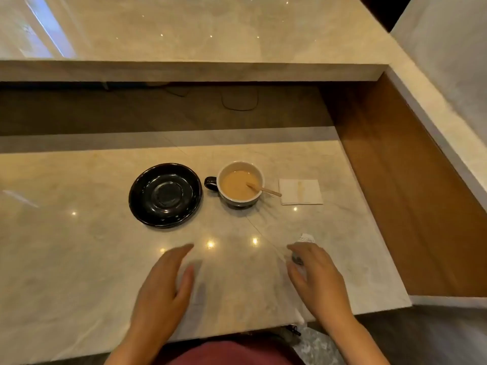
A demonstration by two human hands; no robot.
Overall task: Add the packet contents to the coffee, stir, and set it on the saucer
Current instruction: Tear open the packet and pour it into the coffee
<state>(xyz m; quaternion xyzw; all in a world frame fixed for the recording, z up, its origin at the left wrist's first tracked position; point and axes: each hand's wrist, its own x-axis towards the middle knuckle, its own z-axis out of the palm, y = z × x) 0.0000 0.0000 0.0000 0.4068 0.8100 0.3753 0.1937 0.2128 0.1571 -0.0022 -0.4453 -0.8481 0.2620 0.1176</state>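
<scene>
A dark cup (pixel 238 202) of light brown coffee stands on the marble counter, its handle pointing left. A wooden stirrer (pixel 264 190) leans in it over the right rim. Just left of the cup sits the black saucer (pixel 147 204), with nothing on it. Near the front edge my right hand (pixel 317 277) curls its thumb and fingers around a small white packet (pixel 307 238), whose end pokes out past the fingertips. My left hand (pixel 163 283) hovers low over the counter with its fingers spread and nothing in it. Both hands are blurred.
A white napkin (pixel 301 192) lies right of the cup, under the stirrer's tip. A raised marble ledge (pixel 184 71) runs along the back and a wooden side wall (pixel 411 196) closes the right. The counter's front edge (pixel 237 335) is right below my wrists.
</scene>
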